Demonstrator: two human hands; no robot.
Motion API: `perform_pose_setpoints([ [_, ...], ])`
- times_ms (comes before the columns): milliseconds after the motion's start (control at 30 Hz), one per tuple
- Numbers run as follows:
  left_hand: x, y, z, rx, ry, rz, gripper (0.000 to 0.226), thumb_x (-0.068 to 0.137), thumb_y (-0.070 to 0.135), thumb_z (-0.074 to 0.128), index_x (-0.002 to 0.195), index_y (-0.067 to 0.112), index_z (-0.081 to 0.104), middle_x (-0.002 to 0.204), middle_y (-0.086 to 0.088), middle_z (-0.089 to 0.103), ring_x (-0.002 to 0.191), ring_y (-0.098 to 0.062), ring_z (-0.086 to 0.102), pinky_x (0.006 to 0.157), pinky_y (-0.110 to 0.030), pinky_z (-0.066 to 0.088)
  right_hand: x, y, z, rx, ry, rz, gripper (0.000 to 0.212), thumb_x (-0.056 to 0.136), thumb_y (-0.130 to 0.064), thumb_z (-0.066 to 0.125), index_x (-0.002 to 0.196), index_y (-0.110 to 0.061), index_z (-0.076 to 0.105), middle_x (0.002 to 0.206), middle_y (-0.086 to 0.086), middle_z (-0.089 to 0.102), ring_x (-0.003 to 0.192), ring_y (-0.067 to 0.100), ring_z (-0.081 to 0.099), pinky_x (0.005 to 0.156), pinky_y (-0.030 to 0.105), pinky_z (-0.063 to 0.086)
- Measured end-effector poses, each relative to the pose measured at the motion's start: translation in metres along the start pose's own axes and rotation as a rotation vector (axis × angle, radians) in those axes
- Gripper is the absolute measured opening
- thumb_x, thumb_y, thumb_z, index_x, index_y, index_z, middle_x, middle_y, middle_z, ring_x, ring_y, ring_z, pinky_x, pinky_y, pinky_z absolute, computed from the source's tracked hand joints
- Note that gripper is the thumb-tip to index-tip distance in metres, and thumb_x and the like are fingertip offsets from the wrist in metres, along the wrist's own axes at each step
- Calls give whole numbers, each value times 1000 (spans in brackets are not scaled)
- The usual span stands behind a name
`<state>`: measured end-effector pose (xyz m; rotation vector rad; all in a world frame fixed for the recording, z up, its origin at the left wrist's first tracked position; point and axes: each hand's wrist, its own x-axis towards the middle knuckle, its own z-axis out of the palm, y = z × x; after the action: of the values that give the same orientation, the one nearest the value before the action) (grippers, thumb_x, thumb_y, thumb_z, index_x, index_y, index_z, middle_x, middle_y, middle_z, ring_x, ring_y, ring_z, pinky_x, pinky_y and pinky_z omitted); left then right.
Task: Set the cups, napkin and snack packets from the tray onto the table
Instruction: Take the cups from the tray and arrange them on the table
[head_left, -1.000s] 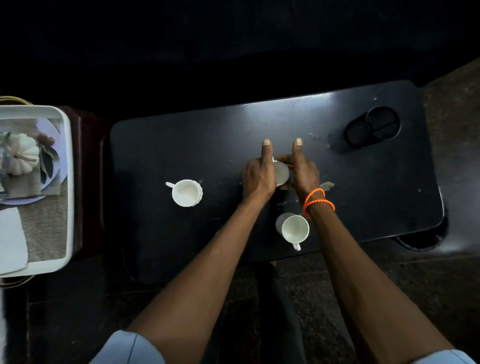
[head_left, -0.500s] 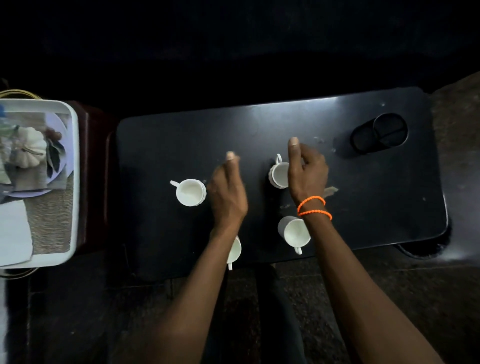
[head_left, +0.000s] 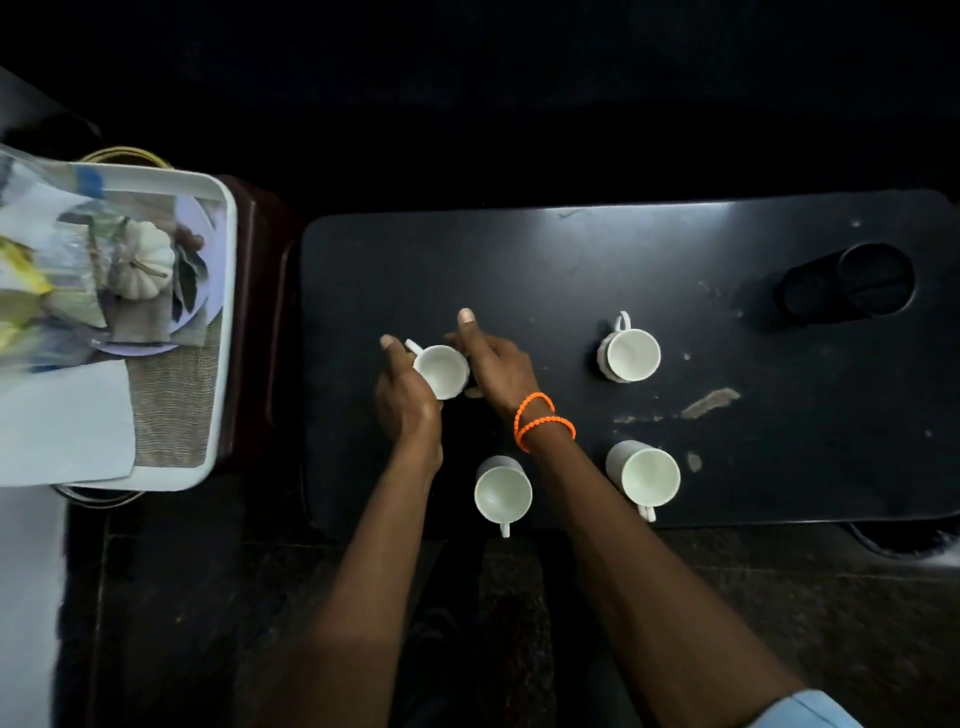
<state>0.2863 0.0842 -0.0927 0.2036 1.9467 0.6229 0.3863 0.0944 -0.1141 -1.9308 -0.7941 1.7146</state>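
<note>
Four white cups stand on the black table (head_left: 519, 260). My left hand (head_left: 405, 400) and my right hand (head_left: 498, 364) hold the far left cup (head_left: 441, 371) between them, index fingers straight along its sides and thumbs at its near side. The other cups stand free: one at the far right (head_left: 631, 356), one near the front edge (head_left: 503, 493), and one at the front right (head_left: 647, 475). To the left, the white tray (head_left: 228, 312) carries a white napkin (head_left: 62, 415) and blurred snack packets (head_left: 31, 291).
The tray also holds a plate with a small white pumpkin (head_left: 143, 265) and a woven mat. It sits on a dark red stand beside the table. A round black recess (head_left: 852, 283) is sunk into the table's far right corner. Scuffs mark the tabletop.
My right hand has let go of the far right cup and crossed to the left. Both hands now hold the far left cup. The view has shifted left.
</note>
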Motion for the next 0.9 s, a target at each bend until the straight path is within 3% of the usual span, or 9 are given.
perform_pose_setpoints([
  [133,-8,6,4,171,-78,117,90,90,83,19,115,23,80,121,-12,76,116,-36,71,107,-53,54,-2,6,-11,121,120,64,65,83,-86,40,79,-38,83,86,-6,82,90,16,78,90,44,62],
  [200,-13,4,9,261,-123,212,84,94,79,19,115,27,81,120,-11,76,115,-33,70,107,-51,53,-9,11,-21,243,192,114,72,79,-89,43,81,-30,85,85,-2,82,87,20,80,84,47,66],
  [267,-15,0,18,356,-160,280,78,100,74,21,117,26,80,122,-13,74,116,-34,68,108,-50,50,-16,19,-31,336,249,146,78,76,-89,45,83,-23,85,86,2,83,87,23,80,74,44,67],
  [367,-17,-4,29,424,-217,313,74,105,68,24,120,21,79,123,-15,73,116,-36,67,109,-50,49,-26,30,-41,397,290,160,72,79,-86,44,81,-27,85,88,1,83,89,23,80,65,35,63],
  [500,-14,-7,33,467,-207,335,78,105,68,22,119,15,78,122,-15,73,117,-34,66,108,-49,49,-28,33,-43,431,272,150,72,82,-84,43,84,-26,86,93,3,83,92,24,80,69,36,63],
  [767,1,-1,29,466,-173,405,70,108,62,23,117,24,80,120,-13,75,120,-31,64,111,-47,46,-19,24,-35,391,212,135,73,85,-81,43,91,-21,85,95,2,82,97,22,78,81,42,66],
  [900,-2,-13,26,505,-187,522,52,105,58,43,117,20,76,109,-5,61,119,-29,58,96,-32,40,-26,28,-48,353,331,60,55,94,-67,54,89,-18,79,92,-1,79,89,17,76,69,40,67],
])
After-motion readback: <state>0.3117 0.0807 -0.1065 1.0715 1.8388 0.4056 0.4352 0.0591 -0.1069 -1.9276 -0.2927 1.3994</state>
